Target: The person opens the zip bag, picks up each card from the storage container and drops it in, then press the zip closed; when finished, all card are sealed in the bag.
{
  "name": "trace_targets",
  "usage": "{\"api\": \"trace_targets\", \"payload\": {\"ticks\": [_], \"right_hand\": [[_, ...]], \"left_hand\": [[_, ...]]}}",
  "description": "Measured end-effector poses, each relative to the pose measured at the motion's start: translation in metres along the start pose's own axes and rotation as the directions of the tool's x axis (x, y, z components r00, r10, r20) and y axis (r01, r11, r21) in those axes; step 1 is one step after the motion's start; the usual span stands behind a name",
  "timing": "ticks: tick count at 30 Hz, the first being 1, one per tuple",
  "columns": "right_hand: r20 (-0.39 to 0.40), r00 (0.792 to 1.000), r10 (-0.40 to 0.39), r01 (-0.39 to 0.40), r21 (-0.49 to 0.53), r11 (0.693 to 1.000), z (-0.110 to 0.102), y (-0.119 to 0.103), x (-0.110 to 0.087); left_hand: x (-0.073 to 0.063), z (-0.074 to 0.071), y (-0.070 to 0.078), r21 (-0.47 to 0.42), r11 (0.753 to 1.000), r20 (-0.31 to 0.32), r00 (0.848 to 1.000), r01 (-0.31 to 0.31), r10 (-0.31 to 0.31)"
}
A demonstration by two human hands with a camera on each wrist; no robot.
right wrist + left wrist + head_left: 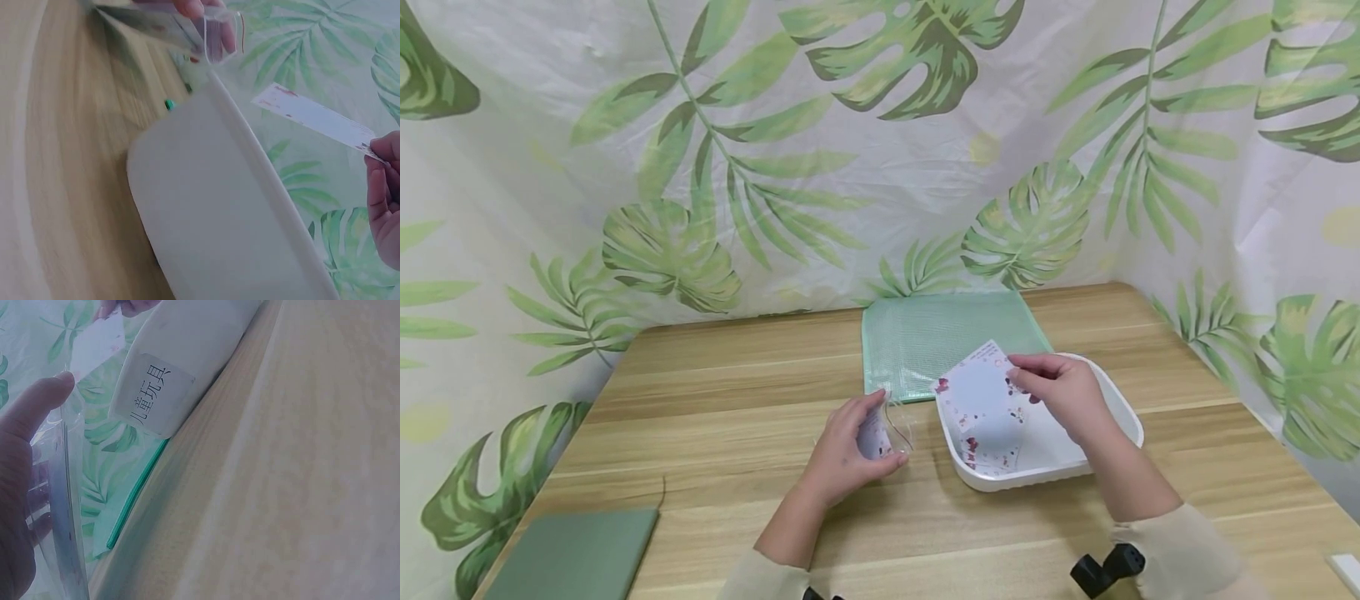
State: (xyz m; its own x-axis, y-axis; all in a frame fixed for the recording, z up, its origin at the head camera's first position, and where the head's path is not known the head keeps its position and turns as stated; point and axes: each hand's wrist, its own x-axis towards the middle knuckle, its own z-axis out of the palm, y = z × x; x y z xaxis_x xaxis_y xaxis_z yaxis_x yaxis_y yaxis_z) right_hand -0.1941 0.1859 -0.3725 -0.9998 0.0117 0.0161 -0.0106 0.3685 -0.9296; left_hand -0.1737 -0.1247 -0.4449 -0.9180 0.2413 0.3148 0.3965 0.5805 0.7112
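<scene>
Bin (1056,448) toward the surface's (715,454) right edge bears a label (159,392) only the left wrist view shows. Beside it, the left hand (844,454) grips a clear bag (899,427); above it, the right hand (1066,396) pinches a card (979,385).

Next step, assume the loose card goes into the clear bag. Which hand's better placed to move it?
Right, I'd say: the right hand pinches the card by one end, while the left hand is taken up holding the clear bag.
</scene>
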Motion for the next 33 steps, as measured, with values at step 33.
{"api": "trace_targets", "payload": {"ticks": [33], "right_hand": [[-0.128,0.979,0.156,-0.114,0.288,0.951,0.064,-0.007,-0.028]], "left_hand": [[0.002,-0.001,-0.003,0.093,0.986,-0.01,0.99,-0.141,0.142]]}}
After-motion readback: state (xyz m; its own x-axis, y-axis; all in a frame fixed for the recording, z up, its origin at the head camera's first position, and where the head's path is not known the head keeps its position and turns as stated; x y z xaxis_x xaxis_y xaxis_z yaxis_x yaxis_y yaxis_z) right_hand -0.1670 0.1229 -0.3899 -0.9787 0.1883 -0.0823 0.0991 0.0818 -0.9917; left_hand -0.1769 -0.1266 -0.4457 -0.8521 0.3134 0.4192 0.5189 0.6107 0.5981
